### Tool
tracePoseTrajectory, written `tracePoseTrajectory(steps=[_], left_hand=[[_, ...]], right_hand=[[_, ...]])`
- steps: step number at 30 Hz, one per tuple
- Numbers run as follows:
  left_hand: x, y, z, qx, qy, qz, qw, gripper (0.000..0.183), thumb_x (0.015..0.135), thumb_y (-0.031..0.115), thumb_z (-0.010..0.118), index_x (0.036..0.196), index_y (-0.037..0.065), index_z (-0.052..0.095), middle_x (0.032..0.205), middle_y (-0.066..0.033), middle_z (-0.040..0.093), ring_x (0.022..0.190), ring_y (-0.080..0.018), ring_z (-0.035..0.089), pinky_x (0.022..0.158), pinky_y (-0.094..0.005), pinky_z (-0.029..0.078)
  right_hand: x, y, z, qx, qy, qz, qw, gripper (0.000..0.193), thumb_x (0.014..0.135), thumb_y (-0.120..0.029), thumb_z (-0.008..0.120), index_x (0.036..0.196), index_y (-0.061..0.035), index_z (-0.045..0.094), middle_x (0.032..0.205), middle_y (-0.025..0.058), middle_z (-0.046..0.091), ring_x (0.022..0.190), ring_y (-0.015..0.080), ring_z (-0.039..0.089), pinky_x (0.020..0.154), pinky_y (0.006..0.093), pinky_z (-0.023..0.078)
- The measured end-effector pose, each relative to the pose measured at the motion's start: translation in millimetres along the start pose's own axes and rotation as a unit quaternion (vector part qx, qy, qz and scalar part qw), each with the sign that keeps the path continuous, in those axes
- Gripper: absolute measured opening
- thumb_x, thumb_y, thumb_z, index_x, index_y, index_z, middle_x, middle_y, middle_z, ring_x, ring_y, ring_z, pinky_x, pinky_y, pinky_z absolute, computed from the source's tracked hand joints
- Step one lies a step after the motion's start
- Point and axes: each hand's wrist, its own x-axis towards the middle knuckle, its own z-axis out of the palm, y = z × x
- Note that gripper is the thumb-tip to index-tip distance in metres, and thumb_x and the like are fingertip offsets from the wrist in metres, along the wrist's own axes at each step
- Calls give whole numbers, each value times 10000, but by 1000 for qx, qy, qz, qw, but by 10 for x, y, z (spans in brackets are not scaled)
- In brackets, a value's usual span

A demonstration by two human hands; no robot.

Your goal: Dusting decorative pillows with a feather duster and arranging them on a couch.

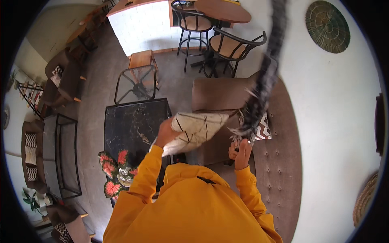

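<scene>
A pale cushion [198,127] with thin dark lines is gripped at its left edge by my left hand [165,133], raised over the gap between the black table and the brown sofa. My right hand [241,153] is closed around the lower end of a feather duster [265,77]. Its long dark grey feathers reach up and away, slightly smeared by motion, in front of the sofa back. Just behind the duster's lower end, a zigzag-patterned cushion [263,128] rests on the sofa [279,170], partly hidden.
A black marble-top table [133,121] stands left of me, with a red-leaved potted plant [111,170] at its near end. Beyond are a glass-topped side table [135,85], black bar chairs [233,44] and a round wooden table [223,10]. A white wall [332,121] borders the sofa.
</scene>
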Motion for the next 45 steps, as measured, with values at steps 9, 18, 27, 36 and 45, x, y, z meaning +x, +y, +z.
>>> tracePoseTrajectory(steps=[9,18,27,36,45], left_hand=[[500,242,-343,20,127,29,991,444,595,94,778,995,1,611,907,-186,653,882,-326,634,759,-339,494],[580,583,-461,48,180,49,981,370,626,31,745,967,-8,607,900,-155,669,858,-267,658,753,-307,498],[417,589,-548,-24,160,32,986,375,621,-41,729,972,-28,598,920,-125,676,837,-152,644,750,-271,491],[373,524,-499,-186,249,-73,948,320,651,-72,666,961,-36,598,904,-76,663,807,-158,618,754,-262,470],[574,593,-213,-483,314,-211,790,241,699,42,635,928,25,564,895,-24,564,820,-164,536,736,-291,443]], right_hand=[[-369,666,-485,-309,-58,-22,949,450,953,-449,378,674,-96,385,498,-43,325,373,44,269,359,215,194],[-288,539,-601,-379,-15,-108,919,415,958,-286,428,652,-5,412,525,59,394,427,135,397,420,311,304],[-244,594,-708,-99,115,-1,988,421,947,-305,448,724,52,449,571,169,419,450,195,473,440,350,321],[-233,407,-531,-303,110,-52,945,435,970,-314,398,678,9,401,537,121,349,471,146,415,450,338,328],[-249,746,-414,-432,27,-125,893,326,925,-219,470,694,9,492,607,216,504,570,394,527,446,383,343]])
